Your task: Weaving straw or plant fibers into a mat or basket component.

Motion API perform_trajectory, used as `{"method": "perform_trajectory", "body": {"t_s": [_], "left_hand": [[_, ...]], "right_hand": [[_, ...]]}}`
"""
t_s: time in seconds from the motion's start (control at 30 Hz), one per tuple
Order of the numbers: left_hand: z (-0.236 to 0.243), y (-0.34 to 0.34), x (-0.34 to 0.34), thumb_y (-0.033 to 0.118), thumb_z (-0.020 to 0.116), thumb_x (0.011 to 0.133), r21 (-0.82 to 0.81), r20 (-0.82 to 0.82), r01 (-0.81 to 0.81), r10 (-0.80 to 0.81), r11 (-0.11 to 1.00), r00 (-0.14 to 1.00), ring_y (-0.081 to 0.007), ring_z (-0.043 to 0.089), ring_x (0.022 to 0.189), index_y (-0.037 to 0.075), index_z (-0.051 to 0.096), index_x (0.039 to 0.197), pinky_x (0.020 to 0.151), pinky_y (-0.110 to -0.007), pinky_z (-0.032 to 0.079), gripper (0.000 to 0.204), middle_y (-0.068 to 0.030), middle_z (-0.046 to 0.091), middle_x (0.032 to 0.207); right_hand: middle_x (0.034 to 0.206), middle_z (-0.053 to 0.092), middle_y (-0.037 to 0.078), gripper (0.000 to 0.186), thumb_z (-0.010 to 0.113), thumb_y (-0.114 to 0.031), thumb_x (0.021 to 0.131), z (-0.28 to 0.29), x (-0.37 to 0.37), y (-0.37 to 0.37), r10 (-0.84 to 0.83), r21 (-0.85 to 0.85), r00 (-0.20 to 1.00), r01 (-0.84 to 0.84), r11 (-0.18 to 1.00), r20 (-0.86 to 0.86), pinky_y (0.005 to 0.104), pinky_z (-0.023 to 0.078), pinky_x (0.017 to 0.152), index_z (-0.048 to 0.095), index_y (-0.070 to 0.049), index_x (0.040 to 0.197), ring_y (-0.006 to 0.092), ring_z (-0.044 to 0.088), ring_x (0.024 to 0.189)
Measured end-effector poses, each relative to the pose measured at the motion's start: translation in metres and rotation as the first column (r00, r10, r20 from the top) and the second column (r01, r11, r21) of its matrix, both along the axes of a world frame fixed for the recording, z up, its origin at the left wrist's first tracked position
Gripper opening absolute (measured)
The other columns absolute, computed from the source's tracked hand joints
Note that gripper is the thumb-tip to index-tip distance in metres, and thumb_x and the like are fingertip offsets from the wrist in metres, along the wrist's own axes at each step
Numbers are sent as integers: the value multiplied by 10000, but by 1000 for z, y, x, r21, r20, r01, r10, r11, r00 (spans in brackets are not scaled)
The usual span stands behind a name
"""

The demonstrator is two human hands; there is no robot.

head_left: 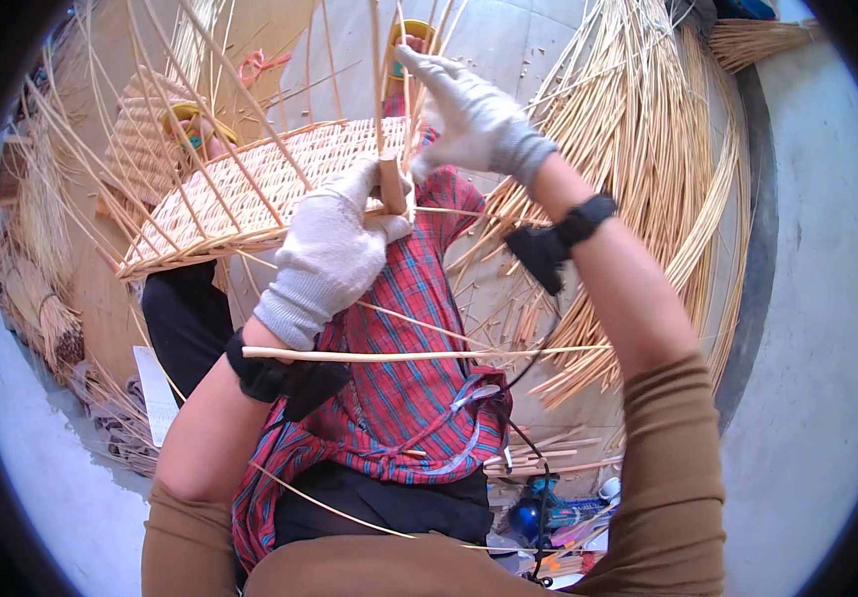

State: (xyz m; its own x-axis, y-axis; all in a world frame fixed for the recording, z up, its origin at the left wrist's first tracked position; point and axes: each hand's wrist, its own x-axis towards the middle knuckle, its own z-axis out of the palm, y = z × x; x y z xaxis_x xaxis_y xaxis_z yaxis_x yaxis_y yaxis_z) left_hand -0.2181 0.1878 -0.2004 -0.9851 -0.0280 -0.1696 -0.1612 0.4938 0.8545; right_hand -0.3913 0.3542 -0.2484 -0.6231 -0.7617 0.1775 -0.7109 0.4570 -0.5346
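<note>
A partly woven wicker basket (240, 189), pale and slatted with long upright stakes, lies tilted over my lap. My left hand (334, 244), in a white knitted glove, is closed round its right-hand corner, where a thick flat wooden piece (391, 186) stands. My right hand (469, 114), gloved too, is beside the upright stakes at that corner. Its fingers stretch up and away, and its thumb side is near the basket's edge. Whether it touches a thin cane there I cannot make out. A loose cane (419, 354) crosses in front of my left wrist.
A large bundle of thin canes (638, 129) spreads over the floor at right. Another woven piece (145, 124) lies at far left, near more cane bundles (36, 229). A red checked cloth (409, 298) covers my lap. Small items, including a blue ball-like thing (526, 517), lie lower right.
</note>
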Motion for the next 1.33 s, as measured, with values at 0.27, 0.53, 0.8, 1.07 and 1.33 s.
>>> {"method": "perform_trajectory", "body": {"t_s": [0.27,0.53,0.8,1.07,1.33], "left_hand": [[15,14,11,32,760,888,176,359,-160,88,971,929,-176,655,844,66,491,1455,726,-290,568,628,-82,670,1070],[-40,35,38,216,734,970,46,-290,-305,305,951,907,-232,661,892,10,498,1367,798,-361,543,506,-130,635,1080],[83,-22,91,102,644,1012,443,79,-417,429,794,900,-151,703,673,-8,521,1241,598,-308,598,282,-70,636,888],[118,-97,238,47,639,1017,601,140,-334,315,726,939,-110,679,751,62,531,1181,678,-271,568,197,-24,605,866],[78,-108,307,186,653,1043,509,-32,39,-27,860,999,-102,561,832,86,537,1195,757,-280,497,216,7,577,946]], "right_hand": [[1508,547,163,920,924,-571,600,-33,-9,8,119,69,987,-128,989,111,495,385,1190,635,-253,1414,399,451,1432],[1578,418,220,1093,942,-303,619,-19,19,-2,-2,-168,993,22,986,119,453,354,1226,426,-147,1570,402,384,1472],[1324,626,147,1045,993,-357,518,28,106,-8,-259,-407,966,231,884,-15,488,437,1137,538,-54,1408,373,566,1291],[949,674,136,379,686,-173,786,16,162,-39,-235,-288,880,119,950,-414,502,485,821,681,-52,1145,389,626,917],[753,689,109,231,724,-274,811,0,267,3,-426,-437,695,177,882,-580,426,486,648,757,-79,931,317,632,645]]}}
